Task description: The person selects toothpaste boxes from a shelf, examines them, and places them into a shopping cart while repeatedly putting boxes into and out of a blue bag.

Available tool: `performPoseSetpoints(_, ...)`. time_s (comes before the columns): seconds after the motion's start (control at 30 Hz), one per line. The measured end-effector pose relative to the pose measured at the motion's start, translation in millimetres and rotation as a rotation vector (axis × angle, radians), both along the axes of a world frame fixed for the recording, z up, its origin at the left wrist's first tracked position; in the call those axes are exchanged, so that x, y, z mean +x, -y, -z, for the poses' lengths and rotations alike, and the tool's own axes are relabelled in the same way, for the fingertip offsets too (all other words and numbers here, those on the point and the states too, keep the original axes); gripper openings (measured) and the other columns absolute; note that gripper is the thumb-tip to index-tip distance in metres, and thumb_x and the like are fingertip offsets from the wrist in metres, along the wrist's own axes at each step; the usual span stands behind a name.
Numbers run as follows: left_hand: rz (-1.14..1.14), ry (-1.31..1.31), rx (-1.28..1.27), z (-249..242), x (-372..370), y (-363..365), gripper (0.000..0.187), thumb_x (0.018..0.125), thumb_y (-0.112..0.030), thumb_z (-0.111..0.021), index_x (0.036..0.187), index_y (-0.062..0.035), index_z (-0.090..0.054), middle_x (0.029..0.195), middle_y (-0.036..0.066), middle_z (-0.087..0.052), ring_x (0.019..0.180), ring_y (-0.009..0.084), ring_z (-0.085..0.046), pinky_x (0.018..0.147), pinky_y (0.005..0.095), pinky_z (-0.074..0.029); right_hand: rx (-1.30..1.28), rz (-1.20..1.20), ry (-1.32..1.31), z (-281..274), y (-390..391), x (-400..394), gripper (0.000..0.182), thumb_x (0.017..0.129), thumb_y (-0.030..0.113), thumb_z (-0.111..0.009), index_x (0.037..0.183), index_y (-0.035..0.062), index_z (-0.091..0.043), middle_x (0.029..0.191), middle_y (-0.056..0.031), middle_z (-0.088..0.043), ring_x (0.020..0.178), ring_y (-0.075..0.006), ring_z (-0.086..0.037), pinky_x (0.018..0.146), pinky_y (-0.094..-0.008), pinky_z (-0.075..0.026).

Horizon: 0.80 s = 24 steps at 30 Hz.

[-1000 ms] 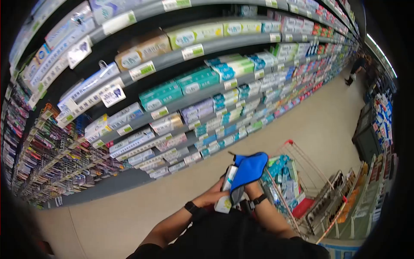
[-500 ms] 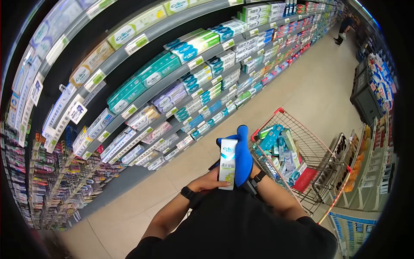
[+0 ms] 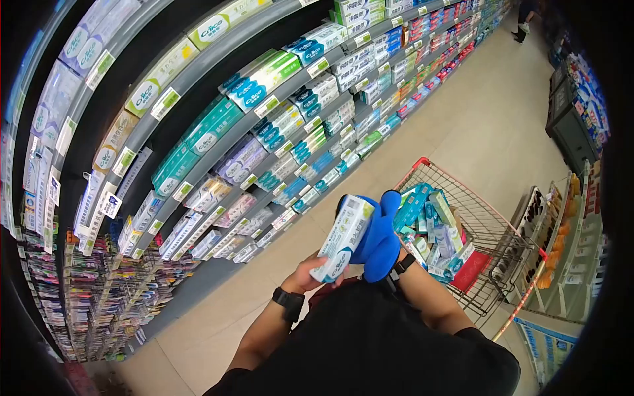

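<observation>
My left hand (image 3: 308,273) is closed around the lower end of a white toothpaste box (image 3: 345,232) with teal and green printing, held tilted in front of my chest. Right beside the box is a thick blue mitt-like piece (image 3: 378,241) with rounded, finger-like lobes. It covers my right hand, whose fingers are hidden; only the wrist with a dark band shows. The blue piece overlaps the box's right edge in this view.
A red-rimmed shopping cart (image 3: 492,204) stands to my right, with a pile of toothpaste boxes (image 3: 436,228) inside. Shelves of boxed toothpaste (image 3: 211,138) run along the left, above racks of hanging toothbrushes (image 3: 99,297). Far down the aisle is a person (image 3: 526,20).
The toothpaste box has turned from upright to leaning right, showing another face. My left hand has shifted slightly left, and the blue piece has swung to the right.
</observation>
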State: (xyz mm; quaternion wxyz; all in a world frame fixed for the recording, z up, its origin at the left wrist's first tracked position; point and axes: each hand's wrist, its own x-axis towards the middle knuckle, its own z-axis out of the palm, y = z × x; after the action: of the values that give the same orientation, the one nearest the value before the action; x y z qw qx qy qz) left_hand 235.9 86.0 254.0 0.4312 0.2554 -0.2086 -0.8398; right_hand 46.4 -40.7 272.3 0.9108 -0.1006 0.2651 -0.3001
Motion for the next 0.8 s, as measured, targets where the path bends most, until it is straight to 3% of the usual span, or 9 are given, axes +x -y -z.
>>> performPoseSetpoints(0.2,0.047,-0.134,0.080,-12,-12,0,0.067,0.096,-0.055,-0.048,0.137,-0.0016,-0.045,0.114,0.022,-0.064,0.096,0.0349,-0.066,0.080,0.0402,-0.054,-0.419,0.069,-0.162,14,8,-20,0.051,0.081,0.011,-0.072,0.127,0.0060,-0.051,0.098,-0.0072,-0.063,0.085,-0.0201,-0.062,0.078,-0.0364,-0.053)
performPoseSetpoints(0.3,-0.064,0.058,0.046,-19,-22,8,0.058,0.099,-0.048,-0.049,0.134,-0.0012,-0.049,0.116,0.018,-0.064,0.105,0.0276,-0.064,0.090,0.0367,-0.051,-0.816,0.190,-0.459,34,16,-22,0.061,0.077,0.000,-0.077,0.131,0.0049,-0.048,0.100,-0.0068,-0.063,0.085,-0.0180,-0.062,0.078,-0.0335,-0.053)
performPoseSetpoints(0.4,-0.201,0.680,-0.128,-16,-25,19,0.044,0.101,-0.034,-0.055,0.129,-0.0002,-0.055,0.117,0.012,-0.065,0.107,0.0175,-0.062,0.094,0.0323,-0.048,-1.214,0.391,-0.808,51,22,-22,0.043,0.081,0.011,-0.073,0.121,0.0063,-0.056,0.098,-0.0092,-0.063,0.086,-0.0217,-0.062,0.082,-0.0394,-0.051)
performPoseSetpoints(0.43,-0.255,0.727,-0.126,-25,-27,24,0.035,0.097,-0.020,-0.064,0.125,-0.0016,-0.058,0.111,0.007,-0.067,0.101,0.0115,-0.062,0.088,0.0290,-0.049,-1.498,0.229,-1.047,45,27,-27,0.037,0.081,0.015,-0.071,0.115,0.0071,-0.059,0.097,-0.0105,-0.063,0.087,-0.0240,-0.061,0.084,-0.0417,-0.049)
performPoseSetpoints(0.5,-0.272,0.941,-0.168,-20,-31,26,0.037,0.093,-0.019,-0.069,0.124,-0.0030,-0.058,0.106,0.007,-0.068,0.097,0.0127,-0.064,0.084,0.0284,-0.050,-2.035,-0.161,-1.506,28,36,-39,0.026,0.081,0.022,-0.067,0.104,0.0086,-0.063,0.096,-0.0131,-0.063,0.089,-0.0286,-0.060,0.087,-0.0462,-0.046)
performPoseSetpoints(0.57,-0.211,1.162,-0.202,-15,-35,27,0.045,0.087,-0.010,-0.075,0.127,-0.0025,-0.055,0.107,0.006,-0.067,0.092,0.0109,-0.065,0.079,0.0253,-0.051,-2.039,-0.010,-1.394,44,38,-43,0.023,0.080,0.027,-0.063,0.095,0.0097,-0.065,0.094,-0.0151,-0.063,0.092,-0.0323,-0.058,0.087,-0.0493,-0.043)
performPoseSetpoints(0.67,-0.263,1.278,-0.154,-19,-55,28,0.046,0.086,-0.021,-0.078,0.124,-0.0046,-0.058,0.098,0.009,-0.069,0.091,0.0142,-0.066,0.079,0.0293,-0.052,-1.955,0.003,-1.331,47,45,-42,0.021,0.083,0.027,-0.061,0.094,0.0102,-0.065,0.094,-0.0151,-0.063,0.095,-0.0343,-0.057,0.088,-0.0500,-0.041)
performPoseSetpoints(0.77,-0.349,1.057,-0.045,-6,-54,19,0.044,0.089,-0.016,-0.074,0.126,-0.0008,-0.056,0.107,0.009,-0.068,0.098,0.0145,-0.064,0.085,0.0296,-0.052,-1.815,-0.005,-1.295,45,43,-37,0.017,0.086,0.022,-0.064,0.095,0.0080,-0.064,0.093,-0.0140,-0.062,0.091,-0.0286,-0.058,0.085,-0.0446,-0.044)
performPoseSetpoints(0.8,-0.394,0.966,-0.026,-1,-48,19,0.044,0.090,-0.015,-0.074,0.127,0.0001,-0.056,0.109,0.009,-0.067,0.100,0.0145,-0.064,0.086,0.0295,-0.051,-1.498,0.105,-1.075,60,40,-29,0.017,0.084,0.019,-0.065,0.096,0.0067,-0.063,0.092,-0.0137,-0.062,0.088,-0.0267,-0.058,0.082,-0.0422,-0.045)
